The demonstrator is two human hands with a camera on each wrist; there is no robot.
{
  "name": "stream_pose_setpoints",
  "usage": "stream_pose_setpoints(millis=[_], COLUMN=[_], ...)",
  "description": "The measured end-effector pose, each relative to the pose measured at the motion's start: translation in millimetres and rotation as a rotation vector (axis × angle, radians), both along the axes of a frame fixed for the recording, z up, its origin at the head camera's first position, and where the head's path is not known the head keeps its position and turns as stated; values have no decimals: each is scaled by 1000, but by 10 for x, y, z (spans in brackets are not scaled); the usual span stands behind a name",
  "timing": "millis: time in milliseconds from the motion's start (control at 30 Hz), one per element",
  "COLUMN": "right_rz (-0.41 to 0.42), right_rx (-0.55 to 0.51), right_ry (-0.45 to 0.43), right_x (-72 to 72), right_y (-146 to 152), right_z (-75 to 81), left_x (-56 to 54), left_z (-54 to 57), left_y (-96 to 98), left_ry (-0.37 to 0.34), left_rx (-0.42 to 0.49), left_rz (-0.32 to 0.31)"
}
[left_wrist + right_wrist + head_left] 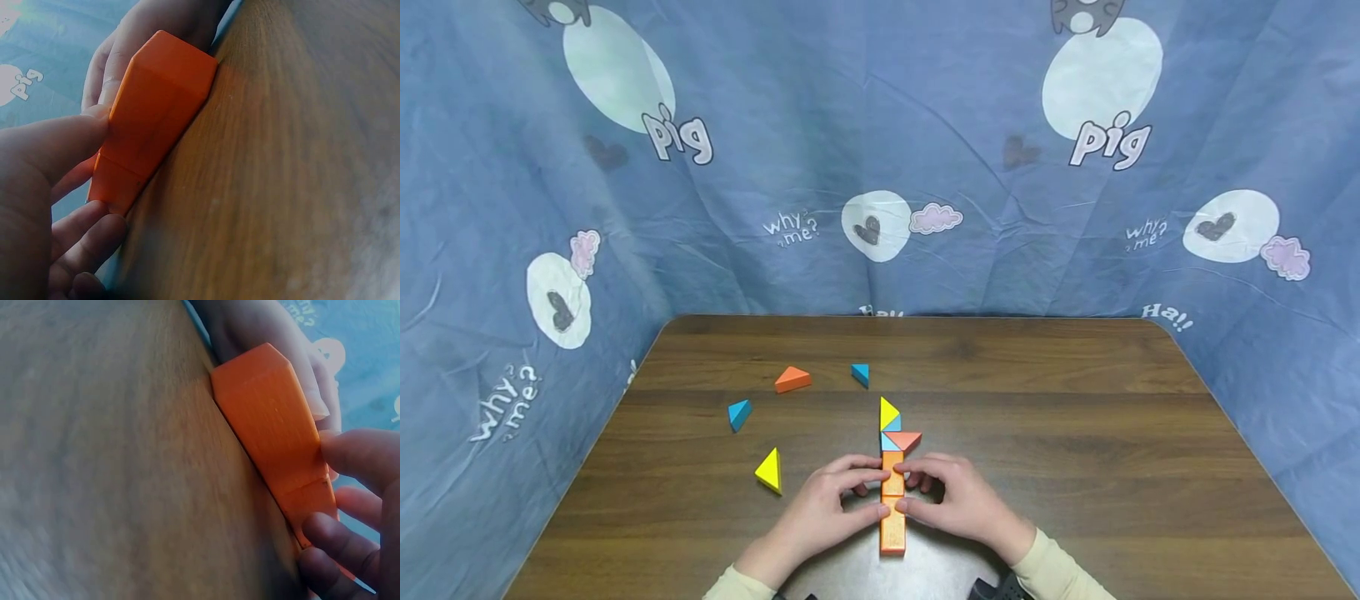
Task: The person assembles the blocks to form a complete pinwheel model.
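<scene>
Two orange rectangular blocks lie end to end on the table: a near block (892, 537) and a far block (892, 482). My left hand (827, 504) touches their left side, thumb at the near block and fingertips along the far one. From the opposite side my right hand (958, 498) presses likewise with thumb and fingertips. Both wrist views show the near block (159, 100) large, with a thin seam where the two meet. Beyond them in line sit a red triangular block (907, 439), two light blue triangles (887, 443) and a yellow triangle (887, 412).
Loose triangular blocks lie left of the line: a yellow one (771, 471), a blue one (739, 415), an orange one (792, 380) and another blue one (861, 374). Behind the wooden table (1037, 358) hangs a blue printed cloth (985, 250).
</scene>
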State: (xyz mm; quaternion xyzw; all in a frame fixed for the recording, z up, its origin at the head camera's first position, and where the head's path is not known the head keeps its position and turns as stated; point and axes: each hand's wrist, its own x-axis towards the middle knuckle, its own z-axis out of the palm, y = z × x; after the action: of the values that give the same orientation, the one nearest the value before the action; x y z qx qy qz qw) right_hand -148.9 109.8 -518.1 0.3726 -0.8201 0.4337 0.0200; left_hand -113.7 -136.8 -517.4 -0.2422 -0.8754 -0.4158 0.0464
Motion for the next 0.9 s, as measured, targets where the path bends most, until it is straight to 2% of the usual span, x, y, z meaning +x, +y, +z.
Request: stream_pose_setpoints(millis=[133,333,500,600,700,800,900], right_rz=[-2,2,10,12,12,10,4], right_rx=[0,-1,-10,-10,-6,-6,2], right_ry=[28,17,22,25,30,37,30], right_x=[0,-3,1,3,4,-2,-12], right_y=[-5,-11,-15,-21,-22,-16,-5], right_z=[-12,-7,-11,-25,-35,-37,-38], left_x=[-2,-1,-8,-14,-60,-175,-340], left_z=[3,11,77,177,325,493,640], left_y=[2,1,-12,-41,-93,-160,-224], left_ry=[9,14,-19,-47,-53,-33,-33], left_rx=[6,9,2,-4,-28,-62,-98], left_rz=[-1,-4,-19,-21,4,51,124])
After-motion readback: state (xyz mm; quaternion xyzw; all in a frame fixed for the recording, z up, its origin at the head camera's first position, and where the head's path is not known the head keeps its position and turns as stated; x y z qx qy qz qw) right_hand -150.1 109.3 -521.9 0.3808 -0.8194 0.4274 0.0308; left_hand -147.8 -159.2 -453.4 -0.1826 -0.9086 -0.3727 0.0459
